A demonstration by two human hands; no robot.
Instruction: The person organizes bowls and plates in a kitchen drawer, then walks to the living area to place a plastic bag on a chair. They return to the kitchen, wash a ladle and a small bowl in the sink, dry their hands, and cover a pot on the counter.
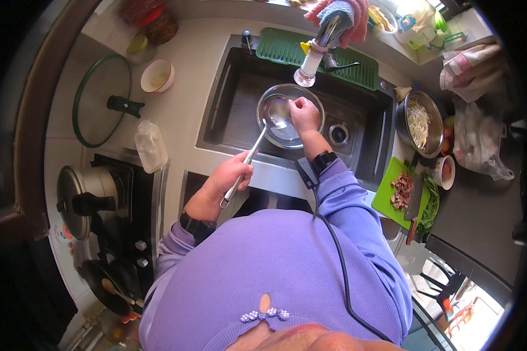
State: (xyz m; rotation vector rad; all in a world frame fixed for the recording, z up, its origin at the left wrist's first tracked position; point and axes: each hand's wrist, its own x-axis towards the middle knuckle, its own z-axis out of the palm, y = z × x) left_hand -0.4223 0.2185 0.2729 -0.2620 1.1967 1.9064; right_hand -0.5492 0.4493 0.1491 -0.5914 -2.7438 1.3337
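My left hand (232, 173) is closed around the handle of a metal ladle (276, 112), whose bowl lies over a clear glass bowl (320, 105) in the sink. At the right rim of the ladle's bowl is my right hand (305, 115), its fingertips bent together; whether they pinch the rim or something small cannot be told. The glass bowl rests in the dark sink (241, 96), left of the drain (338, 134). Above it hangs the faucet's clear-ended nozzle (309, 70).
Right of the sink are a metal bowl of bean sprouts (417, 123) and a green cutting board (384, 193) with chopped meat and a cleaver (415, 206). On the left are a white bowl (157, 76), a glass lid (101, 96) and a lidded pot (77, 202) on the stove.
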